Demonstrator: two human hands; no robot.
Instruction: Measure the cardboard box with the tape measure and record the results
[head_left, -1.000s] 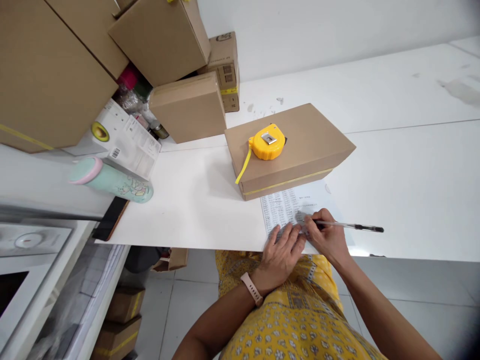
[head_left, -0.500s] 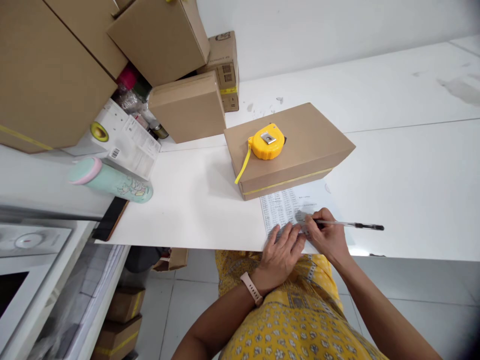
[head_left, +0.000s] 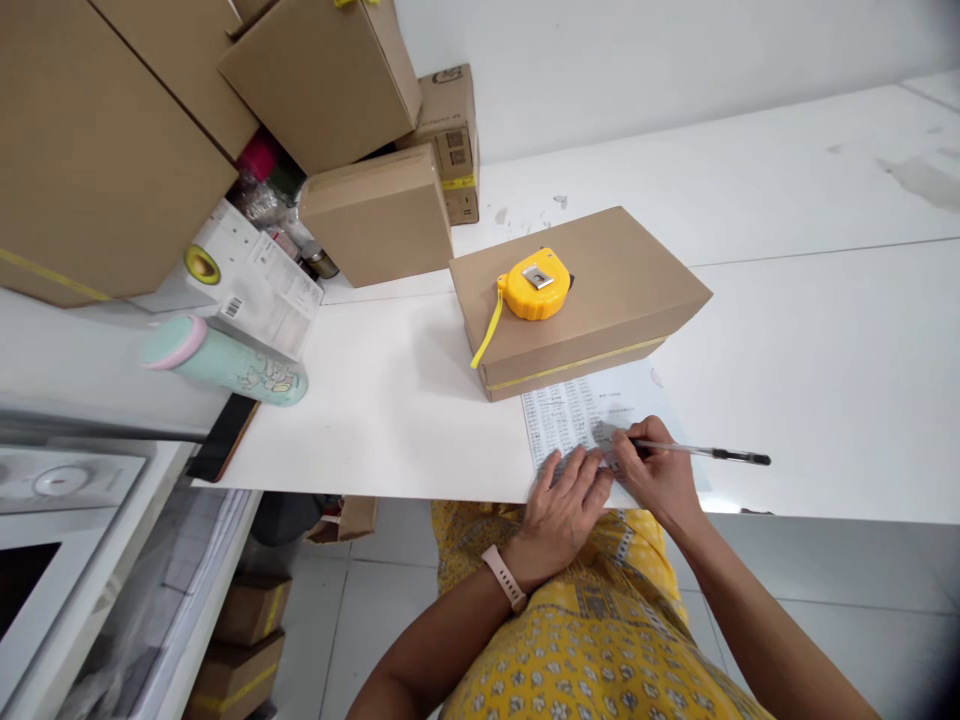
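Observation:
My right hand (head_left: 660, 472) is closed around a pen (head_left: 720, 454), whose tip meets a sheet of paper (head_left: 559, 425) covered in columns of small writing. Flat on the sheet's lower edge, my left hand (head_left: 568, 505) rests with its fingers stretched out and a pink band (head_left: 504, 578) on the wrist. The far part of the paper runs under a brown cardboard box (head_left: 600, 300). On top of that box lies a yellow tape measure (head_left: 537, 284), a short end of its tape hanging toward the box's near edge.
Cardboard boxes (head_left: 379, 215) stand stacked at the back left of the white table (head_left: 360, 400). A mint-green bottle (head_left: 225, 360) lies or stands near the left edge, beside a dark flat object (head_left: 225, 438). A white appliance (head_left: 67, 500) sits at far left.
Both hands hold nearly the same places, with the pen still on the paper. The whole view has shifted very slightly.

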